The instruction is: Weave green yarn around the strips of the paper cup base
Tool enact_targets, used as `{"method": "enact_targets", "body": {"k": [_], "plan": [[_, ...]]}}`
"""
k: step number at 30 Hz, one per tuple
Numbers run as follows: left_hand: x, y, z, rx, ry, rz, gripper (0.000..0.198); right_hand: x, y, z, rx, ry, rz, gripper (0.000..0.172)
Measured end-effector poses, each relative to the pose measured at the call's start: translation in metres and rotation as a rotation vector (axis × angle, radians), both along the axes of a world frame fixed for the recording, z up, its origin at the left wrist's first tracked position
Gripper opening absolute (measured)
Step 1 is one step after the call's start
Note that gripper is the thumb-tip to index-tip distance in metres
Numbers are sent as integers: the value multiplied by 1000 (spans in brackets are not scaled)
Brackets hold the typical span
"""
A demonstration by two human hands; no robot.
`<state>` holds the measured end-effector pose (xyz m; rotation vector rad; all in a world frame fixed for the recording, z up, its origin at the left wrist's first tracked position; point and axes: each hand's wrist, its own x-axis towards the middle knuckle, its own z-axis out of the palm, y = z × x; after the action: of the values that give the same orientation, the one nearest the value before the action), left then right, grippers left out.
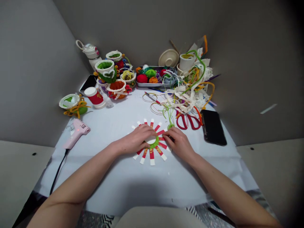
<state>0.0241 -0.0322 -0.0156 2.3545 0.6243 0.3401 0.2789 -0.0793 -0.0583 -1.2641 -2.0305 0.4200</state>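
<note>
Head view: fingers (147, 130) of the left hand (135, 141) curve over a white round disc (150, 140); fingers (167, 134) of the right hand (179, 142) press just beside it. Both hands are partly curled, but can't tell if either is gripping. Disc sits inside a green yarn ring (155, 144), with flat red-and-white paper strips (152, 155) radiating around it – all on the white-covered desk (142, 183). Red-handled scissors (188, 122) and a black phone (213, 126) lie right of the hands; a pink glue gun (77, 133) lies left.
</note>
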Motion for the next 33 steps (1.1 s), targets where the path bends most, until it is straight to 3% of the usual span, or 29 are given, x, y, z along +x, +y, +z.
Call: {"method": "enact_targets", "body": {"k": [6,11,16,27,33], "plan": [[-5,1,6,31,112,-75,42,1,-21,9,-16,20,64,17],[0,-5,9,68,120,-63,39,3,-33,5,-13,-5,71,15],[6,-6,3,40,107,13,20,3,-37,5,-11,9,60,15],[-2,7,-4,57,-15,-102,21,8,-73,8,119,-158,135,21],[-1,8,-8,57,-27,-125,23,4,-88,5,102,-146,157,18]]}}
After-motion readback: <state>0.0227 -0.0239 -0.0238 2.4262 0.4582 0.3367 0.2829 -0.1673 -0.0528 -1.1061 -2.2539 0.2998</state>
